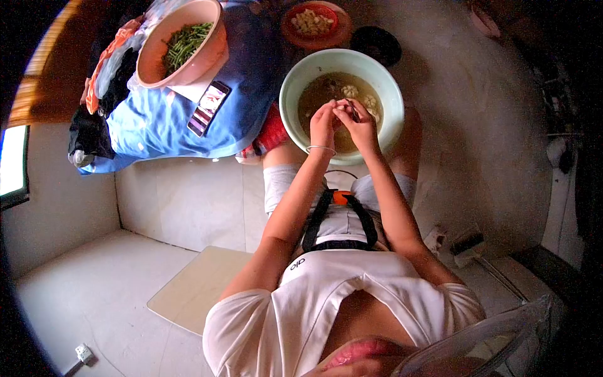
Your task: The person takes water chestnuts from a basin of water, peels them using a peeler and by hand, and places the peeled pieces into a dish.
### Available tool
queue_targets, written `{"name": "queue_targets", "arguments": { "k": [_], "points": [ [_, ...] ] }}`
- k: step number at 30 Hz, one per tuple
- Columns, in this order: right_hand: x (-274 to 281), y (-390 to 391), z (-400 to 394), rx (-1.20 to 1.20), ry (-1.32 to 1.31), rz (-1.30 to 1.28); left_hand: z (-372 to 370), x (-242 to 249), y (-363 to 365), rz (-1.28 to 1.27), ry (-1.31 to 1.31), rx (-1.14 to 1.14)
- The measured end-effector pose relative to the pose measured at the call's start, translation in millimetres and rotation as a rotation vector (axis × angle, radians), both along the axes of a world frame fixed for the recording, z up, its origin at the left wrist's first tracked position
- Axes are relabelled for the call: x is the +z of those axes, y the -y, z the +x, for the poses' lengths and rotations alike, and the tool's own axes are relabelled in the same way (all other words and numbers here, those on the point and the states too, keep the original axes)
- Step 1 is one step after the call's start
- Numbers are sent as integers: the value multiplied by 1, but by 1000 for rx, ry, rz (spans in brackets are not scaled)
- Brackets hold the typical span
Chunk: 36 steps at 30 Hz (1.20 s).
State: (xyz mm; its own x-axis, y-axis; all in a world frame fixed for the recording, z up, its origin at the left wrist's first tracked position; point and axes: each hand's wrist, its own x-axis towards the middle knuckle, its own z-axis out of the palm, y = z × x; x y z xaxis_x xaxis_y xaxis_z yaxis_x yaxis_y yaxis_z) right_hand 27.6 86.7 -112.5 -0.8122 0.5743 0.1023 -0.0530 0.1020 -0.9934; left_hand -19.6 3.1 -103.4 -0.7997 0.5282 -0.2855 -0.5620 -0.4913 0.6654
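My left hand (323,119), with a bracelet at the wrist, is closed in a pinch above a pale green basin (393,119). My right hand (361,125) meets it there, fingers bent in and fingertips together with the left. Something small and partly dark shows between the fingers, too small to name. Cloudy brownish water (317,94) lies in the basin. Pale florets that look like cauliflower (350,92) float in it just beyond my hands.
A pink bowl of cut green beans (188,47) and a lit phone (209,108) rest on blue cloth (157,129) at the left. Beyond the basin are a red bowl of pale pieces (312,22) and a dark round object (375,45). A flat board (195,289) lies on the floor.
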Motion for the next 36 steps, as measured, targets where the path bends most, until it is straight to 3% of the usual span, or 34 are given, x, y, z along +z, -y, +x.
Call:
{"name": "queue_targets", "arguments": {
  "k": [6,17,19,20,22,23,26,29,32,33,36],
  "points": [
    [-9,0,2,-59,26,182,0,0,-1,-30,20,-32],
    [13,1,9,51,-18,107,-13,-13,-1,-62,23,-98],
    [9,0,11,64,-28,168,-25,-38,-3,-354,-187,-131],
    [7,0,12,59,-28,77,-33,-52,-3,-355,-186,-132],
    [5,-3,13,54,-30,-15,-42,-48,-2,-934,-1111,-372],
    [4,-7,14,87,-10,-54,-43,-46,-8,-1316,-1085,-606],
    [19,-5,14,89,-29,-153,-48,-69,-25,-1435,-1206,-804],
    [38,-10,20,159,16,-295,-43,-139,-39,-1429,-1325,-1024],
    [49,-12,26,148,50,-323,-36,-141,-47,-1345,-1370,-1301],
    [46,-15,27,165,-20,-330,-39,-111,-42,-1408,-1363,-1303],
    [52,-15,32,175,-26,-390,-46,-92,-33,-1521,-1411,-1292]
  ]
}}
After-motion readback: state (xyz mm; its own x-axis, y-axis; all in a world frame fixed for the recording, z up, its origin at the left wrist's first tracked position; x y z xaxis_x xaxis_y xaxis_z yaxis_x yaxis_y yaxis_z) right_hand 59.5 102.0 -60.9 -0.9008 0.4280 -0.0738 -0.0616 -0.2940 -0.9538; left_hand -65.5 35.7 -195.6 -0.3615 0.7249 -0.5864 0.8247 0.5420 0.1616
